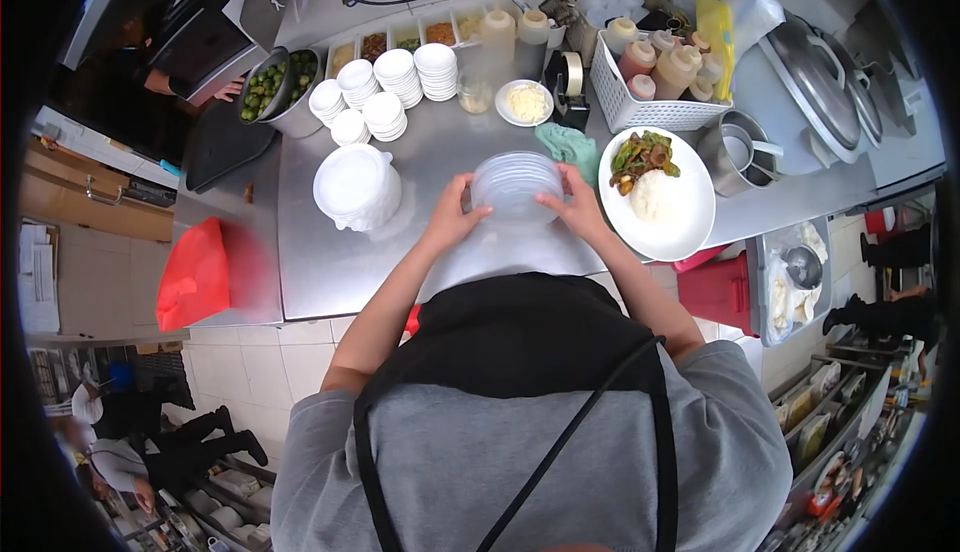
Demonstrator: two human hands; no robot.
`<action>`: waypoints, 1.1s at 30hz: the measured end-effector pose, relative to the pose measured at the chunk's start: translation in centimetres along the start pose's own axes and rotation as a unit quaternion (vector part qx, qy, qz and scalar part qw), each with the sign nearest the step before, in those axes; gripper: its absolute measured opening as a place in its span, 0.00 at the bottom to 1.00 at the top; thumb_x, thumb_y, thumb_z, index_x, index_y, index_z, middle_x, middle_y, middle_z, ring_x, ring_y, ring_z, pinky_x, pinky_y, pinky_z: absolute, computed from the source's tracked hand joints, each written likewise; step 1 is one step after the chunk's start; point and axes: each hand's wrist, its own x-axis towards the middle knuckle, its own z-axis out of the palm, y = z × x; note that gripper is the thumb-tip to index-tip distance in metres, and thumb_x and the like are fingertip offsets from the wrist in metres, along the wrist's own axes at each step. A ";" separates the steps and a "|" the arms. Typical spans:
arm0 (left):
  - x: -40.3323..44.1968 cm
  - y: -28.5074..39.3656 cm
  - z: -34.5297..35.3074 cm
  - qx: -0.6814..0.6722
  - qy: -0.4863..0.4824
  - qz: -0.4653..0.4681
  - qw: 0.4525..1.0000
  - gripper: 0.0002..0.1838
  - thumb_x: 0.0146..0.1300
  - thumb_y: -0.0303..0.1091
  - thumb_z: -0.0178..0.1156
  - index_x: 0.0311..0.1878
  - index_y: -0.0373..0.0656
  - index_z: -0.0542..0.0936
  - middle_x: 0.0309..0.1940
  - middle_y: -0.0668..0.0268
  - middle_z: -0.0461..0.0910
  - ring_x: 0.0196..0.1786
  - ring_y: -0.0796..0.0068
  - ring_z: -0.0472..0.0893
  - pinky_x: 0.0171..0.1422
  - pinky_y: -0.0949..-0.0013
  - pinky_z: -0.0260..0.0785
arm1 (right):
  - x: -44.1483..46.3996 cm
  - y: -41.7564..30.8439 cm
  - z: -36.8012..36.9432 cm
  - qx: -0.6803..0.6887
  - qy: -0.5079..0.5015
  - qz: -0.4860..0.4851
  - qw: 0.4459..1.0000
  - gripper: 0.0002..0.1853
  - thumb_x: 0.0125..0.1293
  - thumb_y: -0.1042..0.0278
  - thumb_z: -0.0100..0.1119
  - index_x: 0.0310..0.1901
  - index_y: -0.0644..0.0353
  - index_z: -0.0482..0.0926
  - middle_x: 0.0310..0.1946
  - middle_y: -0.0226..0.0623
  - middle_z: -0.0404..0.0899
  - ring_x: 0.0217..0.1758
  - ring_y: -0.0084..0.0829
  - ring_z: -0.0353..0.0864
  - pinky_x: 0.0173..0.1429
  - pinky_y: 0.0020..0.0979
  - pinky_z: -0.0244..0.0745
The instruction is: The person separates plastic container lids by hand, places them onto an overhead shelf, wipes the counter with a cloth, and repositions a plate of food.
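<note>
Clear Plastic Stack Held in Both Hands, Pieces Nested Together

The left hand [455,214] and right hand [578,208] grasp a stack of clear round plastic containers [517,184] from opposite sides, thumbs toward the near side. The stack is at the middle of the steel counter [420,264]; whether it rests there or is lifted slightly, I cannot tell.

The handling looks to be at an early point: the stack is gathered between the hands, but no piece is visibly separated, and I see no food in it. To the right, an oval plate [692,224] already carries white rice [655,198] and a stir-fry with green peppers [642,159]. To the left stands a white covered tub [355,187]. Beyond the stack lies a green cloth [568,144].
</note>
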 end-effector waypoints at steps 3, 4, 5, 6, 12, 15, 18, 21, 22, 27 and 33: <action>-0.1 1.5 -0.3 -0.029 0.045 0.020 0.998 0.28 0.50 0.28 0.62 0.55 0.39 0.63 0.51 0.58 0.68 0.55 0.63 0.69 0.58 0.62 0.63 | 0.7 -0.2 -0.2 -0.007 -0.005 -0.044 0.999 0.30 0.49 0.64 0.66 0.52 0.61 0.65 0.48 0.45 0.69 0.49 0.33 0.71 0.51 0.31 0.66; 0.0 2.3 -0.6 -0.028 0.045 0.024 0.998 0.28 0.50 0.28 0.62 0.55 0.39 0.63 0.51 0.58 0.68 0.55 0.63 0.69 0.58 0.62 0.63 | 0.7 -0.5 -0.2 -0.008 -0.003 -0.047 0.999 0.30 0.49 0.64 0.66 0.52 0.61 0.65 0.48 0.45 0.69 0.49 0.33 0.71 0.51 0.31 0.66; 0.0 3.0 -0.7 0.007 0.059 0.073 0.996 0.28 0.49 0.27 0.63 0.54 0.40 0.64 0.50 0.56 0.69 0.53 0.60 0.70 0.56 0.63 0.64 | 0.5 -0.7 -0.1 -0.057 0.005 -0.095 0.994 0.30 0.49 0.64 0.65 0.53 0.61 0.64 0.48 0.46 0.69 0.49 0.37 0.71 0.52 0.32 0.66; -0.2 3.4 -0.8 0.042 0.074 0.121 0.989 0.27 0.48 0.27 0.63 0.53 0.40 0.66 0.49 0.55 0.69 0.51 0.57 0.72 0.55 0.64 0.64 | 0.3 -0.9 0.0 -0.107 0.011 -0.142 0.984 0.31 0.50 0.64 0.65 0.54 0.62 0.63 0.48 0.47 0.69 0.50 0.40 0.72 0.53 0.34 0.66; -0.5 2.2 -0.4 0.065 0.034 0.045 0.996 0.23 0.51 0.26 0.61 0.51 0.36 0.67 0.45 0.59 0.73 0.49 0.64 0.74 0.55 0.66 0.64 | 0.1 -1.1 -0.1 -0.151 -0.022 -0.135 0.979 0.32 0.50 0.64 0.64 0.57 0.62 0.62 0.50 0.49 0.68 0.52 0.46 0.70 0.55 0.35 0.65; 0.4 2.1 -0.8 -0.093 0.045 0.044 0.994 0.22 0.51 0.27 0.62 0.50 0.38 0.68 0.43 0.63 0.75 0.46 0.70 0.75 0.52 0.68 0.65 | 1.0 -2.3 -0.5 -0.115 -0.002 -0.123 0.986 0.34 0.50 0.63 0.65 0.58 0.61 0.62 0.52 0.47 0.69 0.54 0.42 0.70 0.55 0.34 0.65; 0.7 4.0 -2.6 -0.249 0.018 -0.101 0.963 0.21 0.52 0.27 0.62 0.50 0.40 0.69 0.44 0.65 0.75 0.46 0.74 0.74 0.50 0.70 0.66 | 1.5 -6.9 -1.7 0.020 -0.021 -0.002 1.000 0.34 0.51 0.62 0.66 0.59 0.62 0.62 0.53 0.43 0.69 0.56 0.35 0.69 0.56 0.31 0.64; -0.1 8.8 -4.2 -0.349 0.008 -0.143 0.926 0.24 0.53 0.30 0.61 0.54 0.41 0.66 0.46 0.65 0.73 0.47 0.74 0.74 0.48 0.70 0.67 | 3.3 -7.8 -3.2 0.110 -0.062 -0.030 0.991 0.31 0.53 0.65 0.64 0.59 0.60 0.63 0.49 0.39 0.71 0.53 0.27 0.69 0.57 0.30 0.63; -0.3 9.9 -4.5 -0.365 0.021 -0.131 0.921 0.25 0.53 0.30 0.62 0.55 0.41 0.65 0.46 0.64 0.73 0.47 0.73 0.74 0.48 0.69 0.68 | 3.3 -11.2 -4.4 0.146 -0.087 -0.012 0.985 0.31 0.54 0.67 0.63 0.59 0.59 0.63 0.48 0.39 0.72 0.52 0.27 0.70 0.57 0.30 0.64; -1.7 13.6 -7.6 -0.446 0.024 -0.017 0.895 0.23 0.59 0.30 0.55 0.58 0.41 0.63 0.48 0.59 0.71 0.48 0.68 0.75 0.48 0.65 0.70 | 4.5 -25.8 -12.7 0.054 -0.050 -0.170 0.983 0.33 0.51 0.69 0.64 0.60 0.52 0.64 0.33 0.26 0.72 0.39 0.18 0.71 0.47 0.24 0.68; -4.7 11.7 -9.8 -0.495 0.053 -0.040 0.866 0.19 0.62 0.32 0.51 0.56 0.40 0.65 0.47 0.57 0.73 0.44 0.66 0.77 0.45 0.64 0.72 | 12.8 -41.8 -24.1 0.159 0.247 -0.405 0.866 0.24 0.55 0.69 0.59 0.55 0.59 0.67 0.35 0.39 0.78 0.36 0.28 0.79 0.35 0.26 0.73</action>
